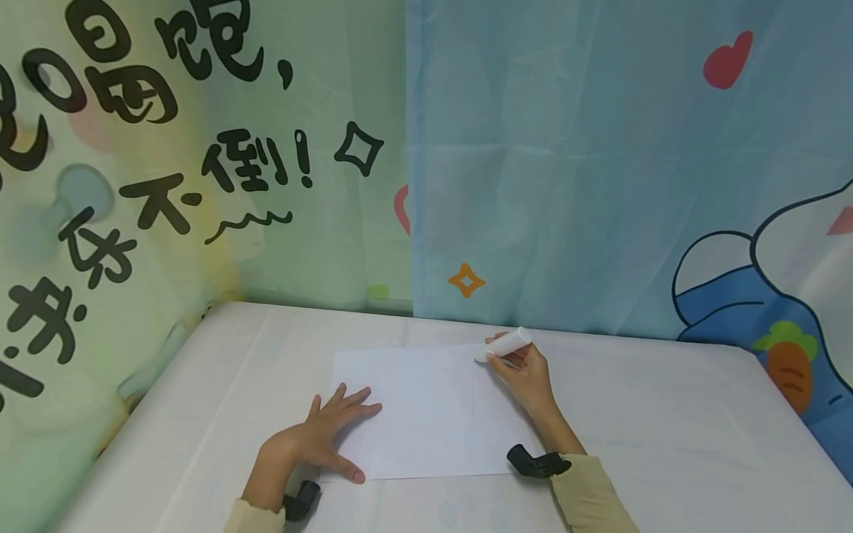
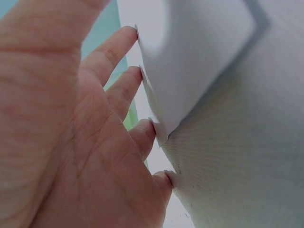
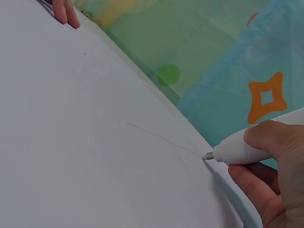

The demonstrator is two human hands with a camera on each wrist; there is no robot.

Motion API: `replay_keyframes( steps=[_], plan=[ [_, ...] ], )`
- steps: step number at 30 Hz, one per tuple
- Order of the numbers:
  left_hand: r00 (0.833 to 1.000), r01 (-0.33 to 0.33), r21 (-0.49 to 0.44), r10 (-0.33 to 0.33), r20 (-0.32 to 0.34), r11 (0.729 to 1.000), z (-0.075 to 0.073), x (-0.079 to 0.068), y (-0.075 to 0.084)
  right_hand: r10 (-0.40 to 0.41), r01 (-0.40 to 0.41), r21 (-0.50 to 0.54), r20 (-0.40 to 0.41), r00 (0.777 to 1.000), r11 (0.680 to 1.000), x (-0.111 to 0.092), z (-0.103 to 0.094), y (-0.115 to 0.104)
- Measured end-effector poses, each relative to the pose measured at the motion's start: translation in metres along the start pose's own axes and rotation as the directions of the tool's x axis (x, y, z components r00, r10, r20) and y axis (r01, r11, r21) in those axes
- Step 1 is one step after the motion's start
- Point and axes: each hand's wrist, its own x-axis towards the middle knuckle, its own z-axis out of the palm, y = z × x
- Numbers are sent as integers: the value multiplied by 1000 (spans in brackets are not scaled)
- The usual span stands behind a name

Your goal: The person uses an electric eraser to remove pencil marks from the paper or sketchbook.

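Observation:
A white sheet of paper [image 1: 426,422] lies on the white-covered table in the head view. My right hand [image 1: 529,377] pinches a thick white pen [image 1: 509,343] between thumb and fingers at the sheet's far right corner. In the right wrist view, the pen's narrow metallic tip [image 3: 207,156] meets the paper at the end of a faint thin line [image 3: 161,137]. My left hand [image 1: 320,437] is spread over the sheet's left edge, thumb near the front left corner. The left wrist view shows its fingertips [image 2: 128,76] along the paper's edge [image 2: 190,57].
A white cloth covers the table [image 1: 666,429]. Behind it hang a green curtain with black lettering [image 1: 320,244] and a blue one [image 1: 566,222] with cartoon prints. Black wrist cameras sit on the left wrist [image 1: 303,501] and right wrist [image 1: 536,463].

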Motion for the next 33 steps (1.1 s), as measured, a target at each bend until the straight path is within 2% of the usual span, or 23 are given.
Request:
replay_keyframes(
  steps=[8,12,21,33],
  plan=[
    [1000,-7,5,7,-4,1000,0,0,-1,2,-2,23,10,1000,1000,1,0,1],
    [1000,-11,7,11,-5,1000,3,3,-10,17,-17,26,14,1000,1000,1,0,0],
    [1000,-14,-29,14,7,999,-1,0,-1,27,-27,31,6,1000,999,1,0,0],
    [1000,-24,-39,25,12,999,0,-1,-3,-46,46,61,2,999,997,0,-1,3]
  ],
)
